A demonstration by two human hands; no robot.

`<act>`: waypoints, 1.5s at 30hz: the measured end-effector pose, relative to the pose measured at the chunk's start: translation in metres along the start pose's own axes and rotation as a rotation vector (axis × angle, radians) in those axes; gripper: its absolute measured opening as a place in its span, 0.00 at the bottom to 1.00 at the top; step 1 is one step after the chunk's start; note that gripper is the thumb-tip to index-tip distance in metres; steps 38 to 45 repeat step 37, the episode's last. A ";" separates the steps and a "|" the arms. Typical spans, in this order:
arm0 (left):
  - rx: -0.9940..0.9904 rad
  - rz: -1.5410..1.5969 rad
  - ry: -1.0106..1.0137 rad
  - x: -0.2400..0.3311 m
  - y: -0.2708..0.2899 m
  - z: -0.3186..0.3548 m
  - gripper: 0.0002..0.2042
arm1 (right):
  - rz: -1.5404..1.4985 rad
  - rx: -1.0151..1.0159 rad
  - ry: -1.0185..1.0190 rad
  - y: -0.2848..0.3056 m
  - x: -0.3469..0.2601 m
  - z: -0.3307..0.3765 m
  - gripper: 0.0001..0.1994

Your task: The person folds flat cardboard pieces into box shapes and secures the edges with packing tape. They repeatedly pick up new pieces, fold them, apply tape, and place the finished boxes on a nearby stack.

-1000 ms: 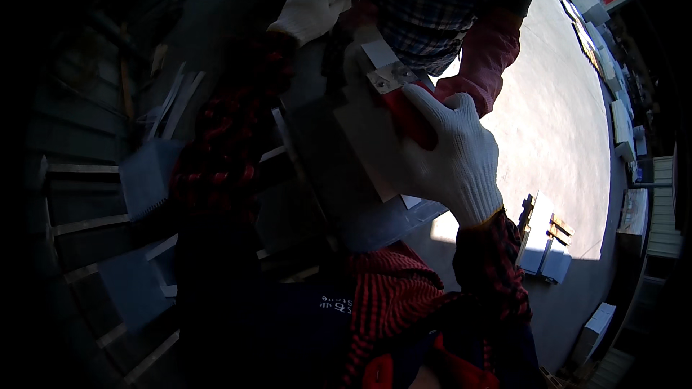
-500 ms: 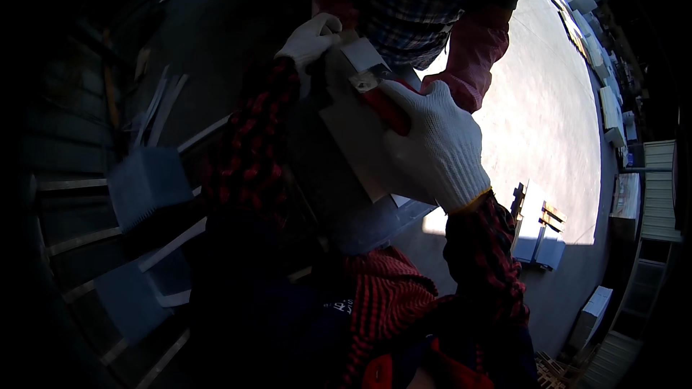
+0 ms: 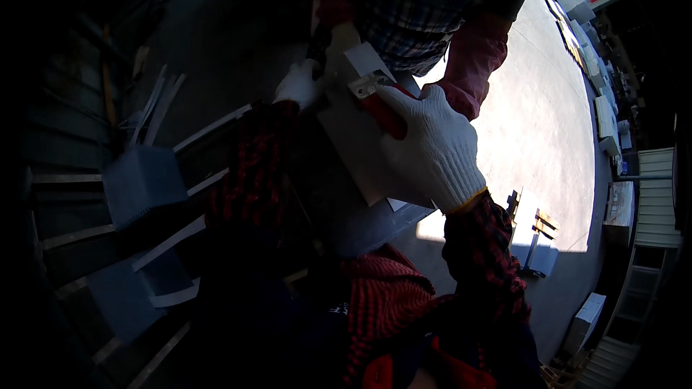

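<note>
My right hand (image 3: 436, 148), in a white knitted glove, is wrapped round the red handle of a tool with a shiny metal head (image 3: 369, 84), perhaps a scraper. The metal head lies against a pale flat piece (image 3: 366, 60). Beneath this hand is a greyish board or sheet (image 3: 353, 148). My left hand (image 3: 298, 85), also gloved in white, is at the far left edge of the sheet with fingers curled. What it grips there is too dark to make out. Close in front stands a person in a plaid shirt (image 3: 411, 25); one red sleeve (image 3: 472, 65) reaches down at the right.
On the left are two bluish-grey stacks (image 3: 144, 180) among pale strips (image 3: 162, 108) and slats. A sunlit floor (image 3: 548, 122) spreads to the right. A pallet-like piece (image 3: 537, 234) lies there, with white boxes and stacks (image 3: 609, 122) along the far right.
My left hand has drawn back toward me from the far end of the sheet. The right hand keeps its hold on the red-handled tool, nearly in place.
</note>
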State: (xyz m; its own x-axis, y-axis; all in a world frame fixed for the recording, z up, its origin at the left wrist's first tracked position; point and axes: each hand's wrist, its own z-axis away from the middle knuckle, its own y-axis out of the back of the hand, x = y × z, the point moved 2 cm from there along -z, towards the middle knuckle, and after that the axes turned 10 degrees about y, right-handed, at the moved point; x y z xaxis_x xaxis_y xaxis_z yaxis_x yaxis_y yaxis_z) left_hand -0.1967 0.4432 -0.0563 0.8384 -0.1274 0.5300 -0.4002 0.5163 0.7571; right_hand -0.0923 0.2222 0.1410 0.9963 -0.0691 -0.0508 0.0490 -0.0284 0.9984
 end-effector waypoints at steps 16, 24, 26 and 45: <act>-0.091 -0.454 -0.113 -0.087 -0.015 0.113 0.20 | -0.097 0.026 0.023 -0.011 0.012 0.038 0.23; 0.363 -0.469 -1.100 0.088 0.022 0.161 0.40 | -0.119 0.051 0.022 -0.021 0.051 0.194 0.29; 0.249 -0.508 -1.147 0.106 0.000 0.154 0.42 | -0.121 0.063 -0.009 -0.027 0.058 0.224 0.32; 0.122 -0.590 -1.083 0.108 -0.029 0.141 0.44 | -0.187 0.005 -0.098 -0.056 0.066 0.296 0.36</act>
